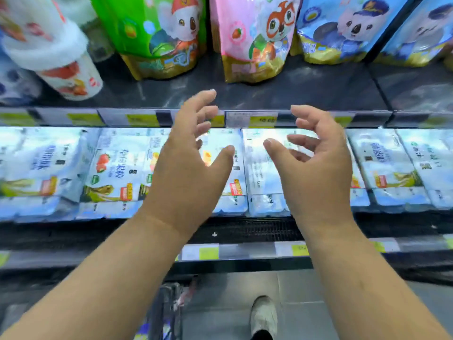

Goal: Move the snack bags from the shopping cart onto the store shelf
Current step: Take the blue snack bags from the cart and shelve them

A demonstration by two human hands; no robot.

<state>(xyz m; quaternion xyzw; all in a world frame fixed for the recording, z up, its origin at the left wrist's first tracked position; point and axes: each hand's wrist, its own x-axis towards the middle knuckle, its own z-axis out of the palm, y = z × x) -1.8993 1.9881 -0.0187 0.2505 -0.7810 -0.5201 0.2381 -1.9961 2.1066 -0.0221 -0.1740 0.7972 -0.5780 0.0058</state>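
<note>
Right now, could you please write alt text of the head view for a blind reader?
A person's bare hands, left grip and right grip, hover open and empty before a store shelf of upright snack bags, flat packs below.

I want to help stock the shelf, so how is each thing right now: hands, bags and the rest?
left hand: open, holding nothing.
right hand: open, fingers loosely curled, holding nothing.
green bag: upright on the upper shelf.
pink bag: upright, right of the green one.
blue bag: upright, right of the pink one.
white tub: tilted, on the left.
white packs: lying flat on the lower shelf.
shopping cart: only an edge shows, blurred.
</note>
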